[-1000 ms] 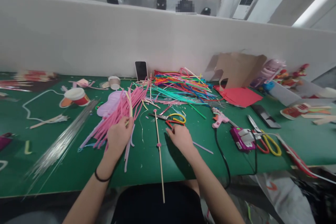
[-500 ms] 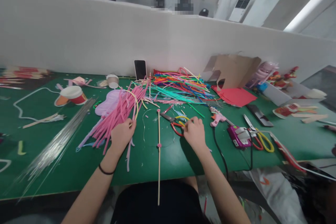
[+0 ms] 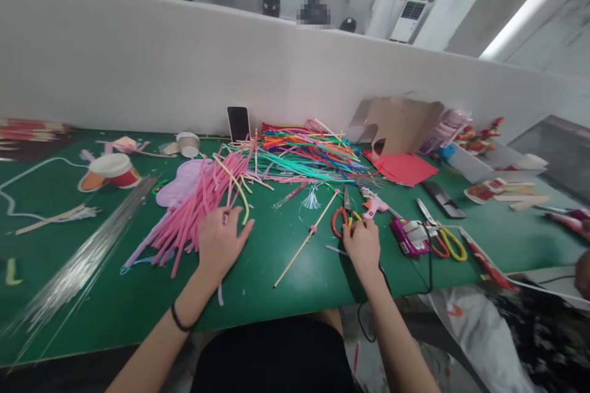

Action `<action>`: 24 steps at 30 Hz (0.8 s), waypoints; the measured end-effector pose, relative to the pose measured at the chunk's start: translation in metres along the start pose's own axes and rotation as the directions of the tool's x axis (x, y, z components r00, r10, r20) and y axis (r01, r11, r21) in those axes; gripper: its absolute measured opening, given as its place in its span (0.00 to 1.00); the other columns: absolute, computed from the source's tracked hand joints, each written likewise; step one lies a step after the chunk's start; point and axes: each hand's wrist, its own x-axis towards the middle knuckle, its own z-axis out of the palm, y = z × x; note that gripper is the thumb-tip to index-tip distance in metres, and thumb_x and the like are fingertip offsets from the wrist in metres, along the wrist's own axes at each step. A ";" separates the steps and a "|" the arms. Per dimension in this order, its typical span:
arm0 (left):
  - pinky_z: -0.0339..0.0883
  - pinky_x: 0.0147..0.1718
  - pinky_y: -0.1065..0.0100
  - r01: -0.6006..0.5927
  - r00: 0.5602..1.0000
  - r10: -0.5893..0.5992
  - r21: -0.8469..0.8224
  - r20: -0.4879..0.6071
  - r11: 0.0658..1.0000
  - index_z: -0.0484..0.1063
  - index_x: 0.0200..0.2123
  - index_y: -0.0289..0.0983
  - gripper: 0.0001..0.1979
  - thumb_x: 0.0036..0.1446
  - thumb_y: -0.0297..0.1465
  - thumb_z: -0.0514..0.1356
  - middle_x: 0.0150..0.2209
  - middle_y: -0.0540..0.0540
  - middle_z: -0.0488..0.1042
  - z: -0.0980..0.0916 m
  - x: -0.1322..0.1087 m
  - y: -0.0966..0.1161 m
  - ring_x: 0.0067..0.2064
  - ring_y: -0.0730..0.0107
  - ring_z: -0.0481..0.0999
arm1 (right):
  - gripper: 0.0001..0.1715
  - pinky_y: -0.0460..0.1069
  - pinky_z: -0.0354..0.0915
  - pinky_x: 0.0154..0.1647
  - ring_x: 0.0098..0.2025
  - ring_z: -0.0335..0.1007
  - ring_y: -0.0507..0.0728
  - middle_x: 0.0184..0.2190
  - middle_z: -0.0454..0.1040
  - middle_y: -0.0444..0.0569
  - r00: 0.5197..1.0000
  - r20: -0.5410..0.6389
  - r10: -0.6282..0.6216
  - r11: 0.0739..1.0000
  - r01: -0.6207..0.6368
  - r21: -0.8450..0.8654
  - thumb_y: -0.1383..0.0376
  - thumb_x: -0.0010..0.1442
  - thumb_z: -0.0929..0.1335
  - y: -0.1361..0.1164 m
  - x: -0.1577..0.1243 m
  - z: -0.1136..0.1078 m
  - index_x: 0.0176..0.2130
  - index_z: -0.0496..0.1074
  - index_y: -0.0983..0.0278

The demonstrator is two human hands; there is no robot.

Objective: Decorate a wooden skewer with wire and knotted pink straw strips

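Observation:
My left hand (image 3: pixel 222 238) rests by the bundle of pink pipe cleaners (image 3: pixel 191 221), its thumb apart from the fingers and nothing visible between them. A pale yellow pipe cleaner (image 3: pixel 237 183) curves down to its thumb. My right hand (image 3: pixel 362 244) is closed on the handles of red-and-yellow scissors (image 3: pixel 342 221), whose blades point away from me. Between my hands a thin wooden stick (image 3: pixel 295 258) lies slanted on the table, with a small pink piece partway along it and fine clear wire around its far part. A blue tassel (image 3: pixel 311 198) lies behind it.
Colourful pipe cleaners (image 3: pixel 308 153) are heaped at the back. Rightward are a pink glue gun (image 3: pixel 374 204), a purple power adapter (image 3: pixel 407 238), more scissors (image 3: pixel 431 218) and red sheets (image 3: pixel 408 169). Leftward are metal wires (image 3: pixel 87 258) and a paper cup (image 3: pixel 115 171). A phone (image 3: pixel 238 124) leans on the partition.
The stick has moved away from me and right, and now lies slanted. My right hand and the scissors have shifted right, blades turned away from me. My left thumb has spread from the fingers.

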 end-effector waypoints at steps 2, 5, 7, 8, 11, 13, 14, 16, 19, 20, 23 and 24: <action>0.63 0.44 0.59 -0.147 0.972 0.165 -0.115 0.166 0.982 0.73 0.47 0.36 0.25 0.64 0.49 0.49 0.42 0.37 0.74 -0.004 -0.012 0.029 0.45 0.53 0.73 | 0.15 0.57 0.63 0.48 0.46 0.66 0.66 0.39 0.70 0.62 0.998 -0.036 -0.043 0.997 0.045 0.065 0.61 0.64 0.64 -0.004 -0.003 0.003 0.31 0.73 0.67; 0.65 0.41 0.60 -0.208 0.874 0.280 -0.216 0.398 0.954 0.72 0.44 0.36 0.20 0.63 0.47 0.54 0.42 0.37 0.74 -0.004 -0.025 0.075 0.44 0.53 0.74 | 0.15 0.56 0.64 0.48 0.44 0.65 0.64 0.36 0.68 0.58 0.987 -0.136 -0.089 0.975 0.114 0.189 0.61 0.65 0.63 -0.010 -0.010 0.004 0.31 0.71 0.66; 0.66 0.38 0.62 -0.127 0.848 0.202 -0.182 0.491 0.975 0.70 0.43 0.36 0.12 0.66 0.36 0.52 0.42 0.36 0.75 -0.002 -0.025 0.094 0.44 0.54 0.76 | 0.15 0.56 0.63 0.48 0.44 0.64 0.63 0.37 0.67 0.57 0.978 -0.178 -0.112 0.962 0.152 0.228 0.61 0.66 0.62 -0.013 -0.015 0.003 0.32 0.70 0.65; 0.66 0.36 0.63 -0.106 0.842 0.178 -0.168 0.509 0.980 0.69 0.43 0.35 0.11 0.67 0.34 0.50 0.39 0.36 0.76 -0.001 -0.024 0.098 0.41 0.55 0.78 | 0.14 0.56 0.63 0.48 0.44 0.64 0.63 0.37 0.67 0.57 0.975 -0.187 -0.121 0.958 0.164 0.234 0.61 0.67 0.62 -0.013 -0.017 0.002 0.32 0.70 0.65; 0.62 0.27 0.66 -0.046 0.846 0.114 -0.141 0.520 0.989 0.67 0.44 0.37 0.16 0.70 0.36 0.42 0.28 0.42 0.76 -0.005 -0.020 0.088 0.30 0.57 0.78 | 0.15 0.56 0.63 0.48 0.45 0.63 0.63 0.37 0.66 0.56 0.969 -0.219 -0.118 0.954 0.172 0.247 0.61 0.68 0.61 -0.009 -0.020 -0.002 0.32 0.68 0.64; 0.59 0.26 0.68 0.040 0.890 0.057 -0.202 0.452 0.979 0.66 0.43 0.39 0.18 0.70 0.39 0.41 0.26 0.45 0.75 -0.010 -0.021 0.071 0.28 0.60 0.78 | 0.14 0.56 0.63 0.47 0.46 0.63 0.63 0.37 0.65 0.56 0.966 -0.240 -0.099 0.949 0.164 0.269 0.61 0.68 0.61 -0.008 -0.021 -0.006 0.33 0.68 0.63; 0.58 0.26 0.69 0.070 0.915 0.045 -0.270 0.400 0.960 0.66 0.42 0.39 0.17 0.70 0.40 0.41 0.25 0.47 0.75 -0.013 -0.024 0.062 0.28 0.62 0.77 | 0.14 0.57 0.63 0.47 0.46 0.63 0.63 0.38 0.65 0.56 0.965 -0.245 -0.094 0.944 0.165 0.286 0.61 0.68 0.61 -0.010 -0.021 -0.008 0.33 0.68 0.63; 0.56 0.25 0.69 0.135 0.949 -0.009 -0.380 0.314 0.915 0.66 0.39 0.40 0.16 0.69 0.42 0.43 0.22 0.50 0.72 -0.018 -0.032 0.046 0.25 0.64 0.75 | 0.13 0.57 0.64 0.48 0.46 0.63 0.62 0.38 0.65 0.55 0.965 -0.239 -0.110 0.923 0.189 0.336 0.61 0.68 0.61 -0.018 -0.022 -0.010 0.34 0.67 0.63; 0.56 0.24 0.70 0.242 0.960 -0.134 -0.484 0.248 0.841 0.65 0.36 0.41 0.16 0.67 0.44 0.47 0.19 0.54 0.68 -0.023 -0.044 0.031 0.21 0.68 0.71 | 0.10 0.56 0.64 0.48 0.46 0.63 0.61 0.39 0.65 0.55 0.956 -0.238 -0.171 0.859 0.263 0.439 0.62 0.68 0.61 -0.042 -0.023 -0.013 0.35 0.66 0.63; 0.56 0.24 0.70 0.269 0.957 -0.169 -0.506 0.236 0.819 0.64 0.35 0.41 0.15 0.66 0.45 0.48 0.18 0.55 0.66 -0.024 -0.047 0.028 0.20 0.68 0.70 | 0.09 0.56 0.65 0.48 0.46 0.63 0.60 0.39 0.65 0.54 0.951 -0.244 -0.190 0.833 0.288 0.473 0.63 0.68 0.62 -0.050 -0.024 -0.014 0.35 0.66 0.63; 0.58 0.24 0.70 0.326 0.945 -0.258 -0.543 0.199 0.774 0.64 0.33 0.42 0.15 0.65 0.45 0.49 0.18 0.55 0.64 -0.026 -0.051 0.021 0.20 0.69 0.69 | 0.06 0.55 0.66 0.46 0.45 0.64 0.59 0.39 0.65 0.53 0.934 -0.260 -0.245 0.760 0.352 0.547 0.64 0.67 0.62 -0.071 -0.028 -0.021 0.36 0.66 0.62; 0.59 0.25 0.70 0.342 0.939 -0.290 -0.551 0.182 0.761 0.65 0.34 0.42 0.15 0.64 0.45 0.50 0.18 0.55 0.65 -0.027 -0.051 0.018 0.21 0.68 0.70 | 0.06 0.55 0.66 0.46 0.45 0.64 0.59 0.39 0.65 0.53 0.927 -0.266 -0.265 0.743 0.372 0.556 0.65 0.67 0.63 -0.074 -0.030 -0.025 0.36 0.66 0.62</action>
